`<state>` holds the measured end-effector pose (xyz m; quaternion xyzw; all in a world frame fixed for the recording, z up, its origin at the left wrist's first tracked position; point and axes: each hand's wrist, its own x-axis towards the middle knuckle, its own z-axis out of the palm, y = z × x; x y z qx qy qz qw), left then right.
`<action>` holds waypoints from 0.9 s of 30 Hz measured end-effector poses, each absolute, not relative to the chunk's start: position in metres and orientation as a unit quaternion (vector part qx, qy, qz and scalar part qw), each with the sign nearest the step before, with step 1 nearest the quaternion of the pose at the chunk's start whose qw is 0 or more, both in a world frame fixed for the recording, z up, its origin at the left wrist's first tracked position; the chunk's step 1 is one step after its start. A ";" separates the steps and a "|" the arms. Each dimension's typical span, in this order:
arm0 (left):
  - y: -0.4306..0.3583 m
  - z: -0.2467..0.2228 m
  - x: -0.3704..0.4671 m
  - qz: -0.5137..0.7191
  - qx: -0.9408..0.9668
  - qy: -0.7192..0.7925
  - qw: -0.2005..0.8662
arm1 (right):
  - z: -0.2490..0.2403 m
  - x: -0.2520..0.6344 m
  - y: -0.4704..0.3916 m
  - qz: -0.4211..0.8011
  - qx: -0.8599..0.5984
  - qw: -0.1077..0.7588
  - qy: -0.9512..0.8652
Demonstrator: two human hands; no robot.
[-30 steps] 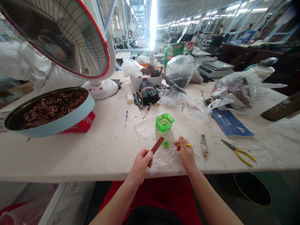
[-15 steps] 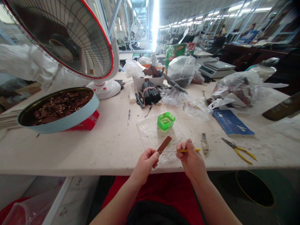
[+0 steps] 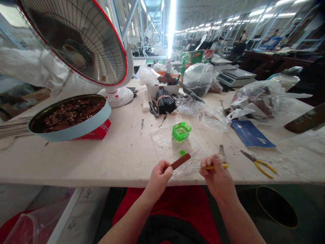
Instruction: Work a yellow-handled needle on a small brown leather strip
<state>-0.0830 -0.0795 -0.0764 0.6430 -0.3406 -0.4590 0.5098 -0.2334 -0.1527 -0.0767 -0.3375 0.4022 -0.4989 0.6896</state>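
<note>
My left hand pinches one end of a short brown leather strip, which slants up to the right over the table's front edge. My right hand grips a thin yellow-handled tool whose metal tip points left, toward the strip's lower side. Both hands hover just above a clear plastic sheet. On that sheet stand a small green dish and a little green cap.
A round blue tin of brown leather pieces sits at the left under a large fan heater. Yellow pliers, a blue booklet, a small brush, plastic bags and a scale lie to the right. A bin stands below.
Both hands have drawn back toward the table's front edge. The tool's tip left the green cap and now points at the strip, which lies flatter than before.
</note>
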 end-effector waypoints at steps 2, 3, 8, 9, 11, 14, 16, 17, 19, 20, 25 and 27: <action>-0.078 -0.072 -0.085 -0.462 0.637 -0.351 0.508 | -0.081 -0.230 -0.144 -0.432 -0.455 0.658 0.416; -0.077 -0.070 -0.086 -0.463 0.635 -0.356 0.505 | -0.083 -0.228 -0.140 -0.397 -0.507 0.642 0.417; -0.074 -0.066 -0.085 -0.483 0.622 -0.360 0.500 | -0.083 -0.216 -0.135 -0.301 -0.616 0.610 0.397; -0.073 -0.066 -0.083 -0.488 0.620 -0.358 0.499 | -0.082 -0.214 -0.135 -0.293 -0.617 0.614 0.397; -0.071 -0.068 -0.080 -0.489 0.621 -0.359 0.496 | -0.081 -0.209 -0.134 -0.278 -0.605 0.629 0.401; -0.067 -0.071 -0.077 -0.475 0.633 -0.362 0.493 | -0.085 -0.195 -0.131 -0.260 -0.583 0.650 0.412; -0.064 -0.073 -0.072 -0.470 0.636 -0.354 0.499 | -0.091 -0.183 -0.128 -0.252 -0.582 0.648 0.422; -0.063 -0.074 -0.067 -0.474 0.634 -0.350 0.500 | -0.094 -0.177 -0.127 -0.245 -0.585 0.645 0.427; -0.062 -0.077 -0.048 -0.485 0.630 -0.347 0.497 | -0.099 -0.168 -0.127 -0.230 -0.589 0.647 0.427; -0.062 -0.079 -0.035 -0.479 0.638 -0.348 0.493 | -0.099 -0.165 -0.128 -0.223 -0.586 0.653 0.424; -0.050 -0.095 0.047 -0.258 0.804 -0.363 0.395 | -0.091 -0.163 -0.136 -0.272 -0.541 0.674 0.423; -0.046 -0.100 0.071 -0.219 0.830 -0.363 0.364 | -0.087 -0.160 -0.130 -0.268 -0.522 0.689 0.424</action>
